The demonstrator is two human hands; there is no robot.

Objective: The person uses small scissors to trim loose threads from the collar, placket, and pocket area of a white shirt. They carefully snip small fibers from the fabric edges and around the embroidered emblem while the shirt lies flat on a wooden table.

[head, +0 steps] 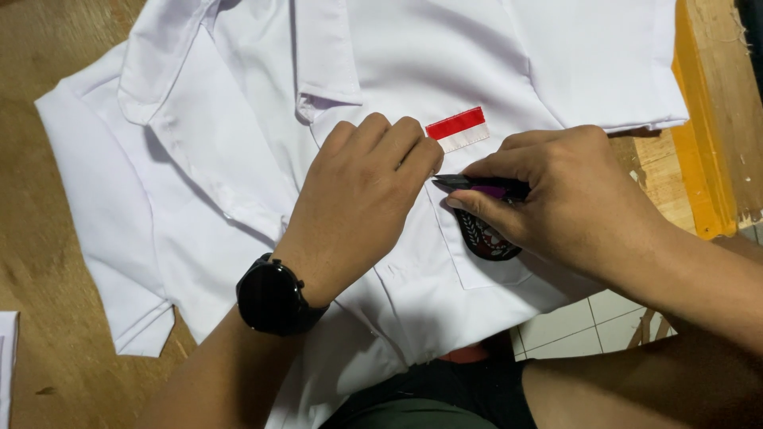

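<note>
**Two hands at the chest pocket of a white shirt**

A white shirt (pixel 238 143) lies spread on a wooden desk (pixel 48 302), collar toward the top of the view, its lower edge hanging over the desk's near side. The left hand (pixel 362 202), with a black watch (pixel 274 298) on its wrist, rests knuckles-up on the shirt front, its fingers (pixel 397 139) curled together and pressing the cloth just beside a small red-and-white patch (pixel 457 129) sewn above the pocket. The right hand (pixel 564 195) comes in from the right and holds a small dark tool with a purple grip (pixel 485 187); its fingers are clamped on the handle, and the pointed tip lies at the pocket's top edge, close to the left hand's fingertips. Under the right thumb a dark round badge (pixel 485 238) sits on the pocket, partly covered. A yellow strip (pixel 699 143) runs along the desk's right edge, and pale floor tiles (pixel 572 326) show below.
</note>
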